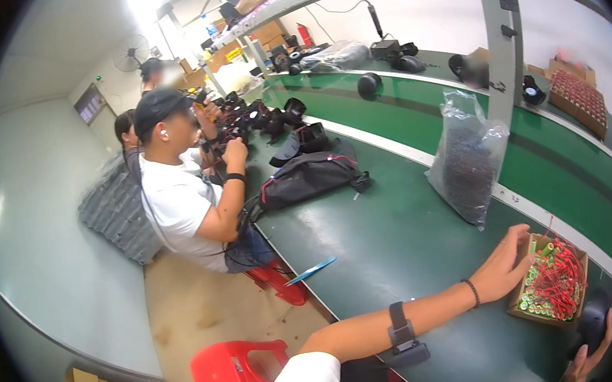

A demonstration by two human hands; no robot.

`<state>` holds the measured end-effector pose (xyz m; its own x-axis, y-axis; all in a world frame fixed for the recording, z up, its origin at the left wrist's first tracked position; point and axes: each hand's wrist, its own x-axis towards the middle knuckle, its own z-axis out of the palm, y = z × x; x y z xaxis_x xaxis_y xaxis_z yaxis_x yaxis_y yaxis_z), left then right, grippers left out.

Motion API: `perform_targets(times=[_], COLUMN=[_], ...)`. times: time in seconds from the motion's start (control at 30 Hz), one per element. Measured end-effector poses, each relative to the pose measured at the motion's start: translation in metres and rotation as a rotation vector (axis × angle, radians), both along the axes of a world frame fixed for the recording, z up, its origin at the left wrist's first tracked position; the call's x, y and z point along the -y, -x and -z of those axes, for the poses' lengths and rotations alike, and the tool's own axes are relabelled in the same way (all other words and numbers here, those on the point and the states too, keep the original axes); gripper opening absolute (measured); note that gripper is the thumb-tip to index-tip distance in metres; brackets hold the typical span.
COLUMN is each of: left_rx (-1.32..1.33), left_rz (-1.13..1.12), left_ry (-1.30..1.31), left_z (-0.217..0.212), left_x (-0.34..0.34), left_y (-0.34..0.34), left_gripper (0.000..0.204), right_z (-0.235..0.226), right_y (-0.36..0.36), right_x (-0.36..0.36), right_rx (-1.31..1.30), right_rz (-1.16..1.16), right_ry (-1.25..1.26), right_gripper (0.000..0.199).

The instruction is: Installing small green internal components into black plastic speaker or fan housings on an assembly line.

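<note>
My left hand (504, 267) reaches across the bench with fingers apart, its fingertips at the edge of a small cardboard box (552, 321). Inside the box stand several green cylindrical battery cells (534, 303) with a tangle of red wires (562, 278) over them. At the lower right, my right hand (609, 343) is curled round a black rounded housing (595, 317), close beside the box. Part of that hand is cut off by the dark rim of the picture. A black band with a small device (405, 342) sits on my left forearm.
A clear plastic bag of dark small parts (466, 170) stands beyond my left hand. Blue tweezers (311, 270) lie at the bench edge. A black bag (309, 180) lies near a seated co-worker (181, 180). Behind runs a green conveyor (402, 121); a red stool (224, 376) stands below.
</note>
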<state>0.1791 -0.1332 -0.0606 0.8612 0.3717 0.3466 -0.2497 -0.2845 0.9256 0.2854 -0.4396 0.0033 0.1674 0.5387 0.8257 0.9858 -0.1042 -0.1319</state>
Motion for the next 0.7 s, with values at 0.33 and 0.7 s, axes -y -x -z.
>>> perform_targets(times=[0.33, 0.7], left_rx=[0.436, 0.379], left_rz=[0.490, 0.348], left_ry=[-0.385, -0.420], left_z=[-0.059, -0.042], left_x=[0.034, 0.056], left_y=[0.043, 0.049], left_gripper=[0.080, 0.040], right_z=[0.035, 0.044], right_y=[0.079, 0.079], right_x=[-0.002, -0.015], right_rx=[-0.943, -1.055], right_rz=[-0.320, -0.434], right_ry=[-0.077, 0.150], right_gripper=[0.086, 0.124])
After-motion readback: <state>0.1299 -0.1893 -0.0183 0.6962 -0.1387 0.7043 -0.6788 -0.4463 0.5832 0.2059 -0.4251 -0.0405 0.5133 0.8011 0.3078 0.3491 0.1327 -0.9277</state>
